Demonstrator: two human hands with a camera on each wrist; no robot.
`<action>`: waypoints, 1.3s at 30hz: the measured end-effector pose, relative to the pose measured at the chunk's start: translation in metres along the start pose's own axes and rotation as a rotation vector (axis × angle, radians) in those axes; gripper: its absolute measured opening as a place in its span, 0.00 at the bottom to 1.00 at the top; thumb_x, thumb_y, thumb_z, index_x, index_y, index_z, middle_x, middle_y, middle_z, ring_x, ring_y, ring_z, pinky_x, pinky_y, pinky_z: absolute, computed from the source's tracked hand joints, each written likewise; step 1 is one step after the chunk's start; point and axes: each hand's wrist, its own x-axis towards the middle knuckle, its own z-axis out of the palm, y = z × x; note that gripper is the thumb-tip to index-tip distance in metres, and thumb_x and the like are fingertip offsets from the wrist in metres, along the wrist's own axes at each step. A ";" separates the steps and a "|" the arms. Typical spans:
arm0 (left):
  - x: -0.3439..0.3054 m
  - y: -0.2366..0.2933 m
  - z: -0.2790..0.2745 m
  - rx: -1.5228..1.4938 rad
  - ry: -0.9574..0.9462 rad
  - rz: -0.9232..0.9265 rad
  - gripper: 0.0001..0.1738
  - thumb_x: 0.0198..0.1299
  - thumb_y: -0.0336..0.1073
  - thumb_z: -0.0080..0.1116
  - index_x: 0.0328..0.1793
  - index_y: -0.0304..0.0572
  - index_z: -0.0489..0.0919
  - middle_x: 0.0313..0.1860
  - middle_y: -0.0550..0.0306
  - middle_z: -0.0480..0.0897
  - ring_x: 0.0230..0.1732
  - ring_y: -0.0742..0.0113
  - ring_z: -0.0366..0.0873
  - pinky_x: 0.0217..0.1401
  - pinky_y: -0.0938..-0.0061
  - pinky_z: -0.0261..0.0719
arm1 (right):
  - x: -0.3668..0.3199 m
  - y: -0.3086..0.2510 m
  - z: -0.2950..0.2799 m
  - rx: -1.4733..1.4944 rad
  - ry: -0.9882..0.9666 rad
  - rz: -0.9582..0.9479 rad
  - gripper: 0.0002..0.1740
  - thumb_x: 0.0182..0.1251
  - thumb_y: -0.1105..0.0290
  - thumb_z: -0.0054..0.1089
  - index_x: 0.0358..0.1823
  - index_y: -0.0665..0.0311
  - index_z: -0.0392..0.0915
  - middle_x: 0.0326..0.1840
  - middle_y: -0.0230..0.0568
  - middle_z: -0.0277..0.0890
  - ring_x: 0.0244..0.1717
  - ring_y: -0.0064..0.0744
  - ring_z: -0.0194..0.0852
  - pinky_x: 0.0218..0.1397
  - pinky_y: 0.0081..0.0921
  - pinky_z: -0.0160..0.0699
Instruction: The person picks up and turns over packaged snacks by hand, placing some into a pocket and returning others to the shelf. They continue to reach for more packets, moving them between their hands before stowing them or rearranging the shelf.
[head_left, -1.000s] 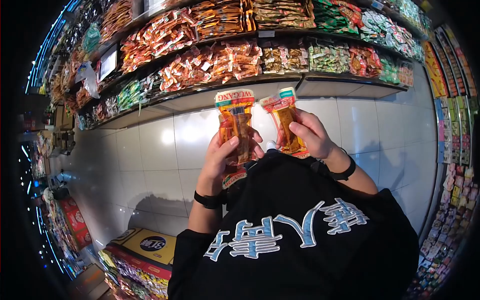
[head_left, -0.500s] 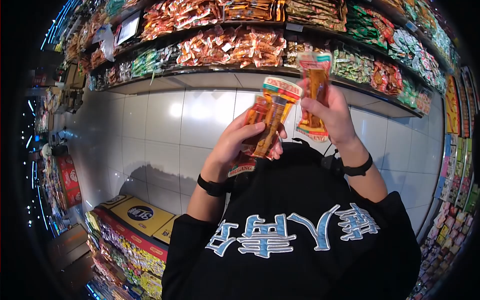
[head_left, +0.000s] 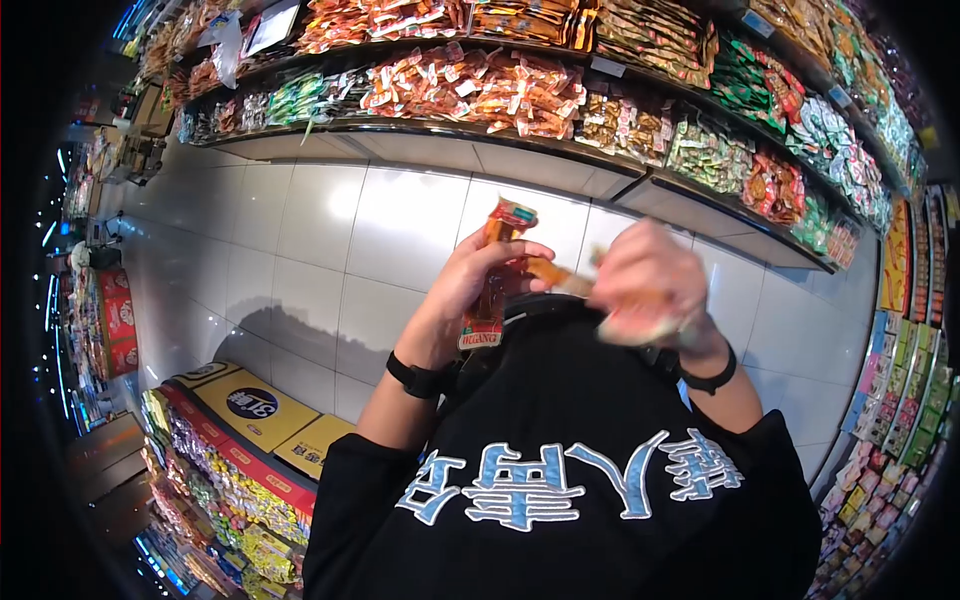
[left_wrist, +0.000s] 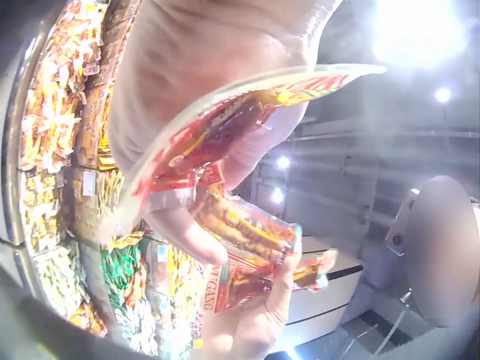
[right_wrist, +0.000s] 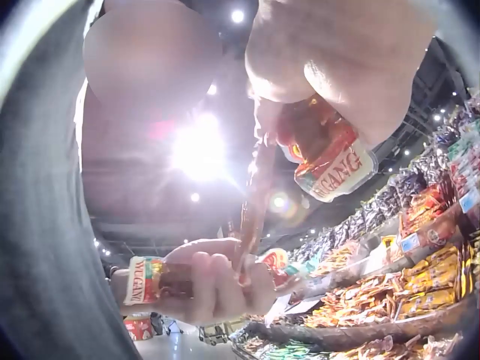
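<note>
My left hand [head_left: 470,280] grips a snack packet [head_left: 484,335], red and amber with WUGANG lettering on its end, in front of the chest. Opposite it, my right hand [head_left: 650,270] is blurred by motion. The right wrist view has this hand curled round another WUGANG packet [right_wrist: 341,169]. Between the hands runs a narrow brown packet [head_left: 560,276], seen edge-on in the right wrist view. Through the clear film of one packet [left_wrist: 247,232] in the left wrist view, brown strips show. The fingers hide how many packets each hand holds.
A long shelf [head_left: 420,128] heaped with wrapped snacks curves across the far side, over a tiled floor [head_left: 300,220]. Near the left elbow stands a yellow-topped display [head_left: 255,410] with small packets. More racks [head_left: 905,390] line the right side.
The right hand first rose with its packet, then came down toward the chest, now blurred. The left hand has turned its packets, so the upper one's large label no longer faces the head camera.
</note>
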 end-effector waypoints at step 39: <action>-0.045 0.025 0.026 0.293 0.278 0.489 0.28 0.65 0.30 0.63 0.70 0.38 0.70 0.37 0.61 0.83 0.37 0.76 0.82 0.37 0.80 0.81 | -0.019 -0.032 0.035 -0.135 -0.405 0.118 0.15 0.43 0.76 0.73 0.36 0.60 0.83 0.34 0.34 0.73 0.35 0.34 0.77 0.37 0.30 0.75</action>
